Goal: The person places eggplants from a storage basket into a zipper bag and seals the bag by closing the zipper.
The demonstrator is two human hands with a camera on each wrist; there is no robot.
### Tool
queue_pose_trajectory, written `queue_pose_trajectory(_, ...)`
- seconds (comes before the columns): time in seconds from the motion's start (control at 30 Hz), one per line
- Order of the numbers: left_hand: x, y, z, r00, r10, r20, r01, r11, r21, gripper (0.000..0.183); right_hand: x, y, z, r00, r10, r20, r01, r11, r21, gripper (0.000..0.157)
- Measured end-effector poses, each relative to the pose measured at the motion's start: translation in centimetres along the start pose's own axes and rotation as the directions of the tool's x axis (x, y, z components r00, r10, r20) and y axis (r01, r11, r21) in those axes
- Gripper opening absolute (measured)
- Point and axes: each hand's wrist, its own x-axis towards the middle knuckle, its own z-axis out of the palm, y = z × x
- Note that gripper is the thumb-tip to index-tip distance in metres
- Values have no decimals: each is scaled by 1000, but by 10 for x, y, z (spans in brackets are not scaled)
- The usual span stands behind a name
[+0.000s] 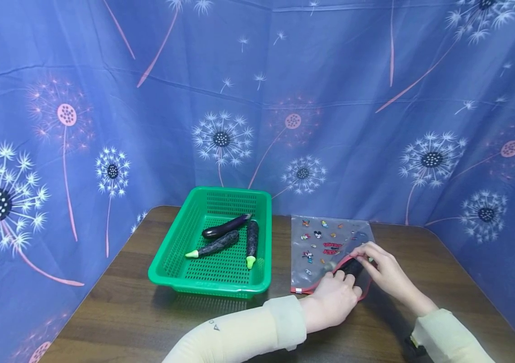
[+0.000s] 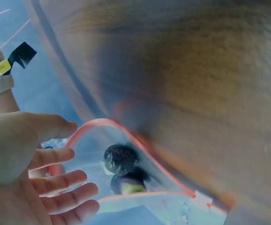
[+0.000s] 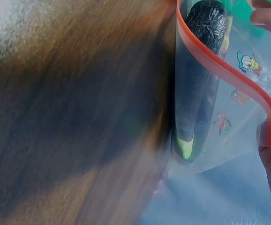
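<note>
My left hand (image 1: 333, 301) hung open | right hand (image 1: 386, 273) pinched floppy-looking bag (image 1: 313, 244) | eggplant (image 3: 195, 91) inside looked slippery, best held round middle

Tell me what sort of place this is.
Probably a makeshift work or filming corner: a wooden table with dandelion-print fabric hung behind and beside it, and a green basket of eggplants on top.

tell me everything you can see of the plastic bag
The plastic bag is clear, printed with cartoon figures and red lettering, with a red rim and white slider. It lies on the table, right of the green basket, mouth open, at least two dark eggplants inside. The right hand pinches its rim; the left hand is at its mouth.
</note>
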Motion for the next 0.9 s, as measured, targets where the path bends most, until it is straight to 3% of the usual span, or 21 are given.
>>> queue_pose_trajectory(0.3, -6, -7, -14, 1000, 11, 8, -11, 1000, -15, 21, -2, 0, 0, 1000, 4, -6, -4, 1000, -1, 35)
queue_pose_trajectory(0.9, -27, -30, -51, 993, 119, 24, -118, 993, -26, 33, -4, -3, 0, 999, 32, -5, -32, 999, -25, 33)
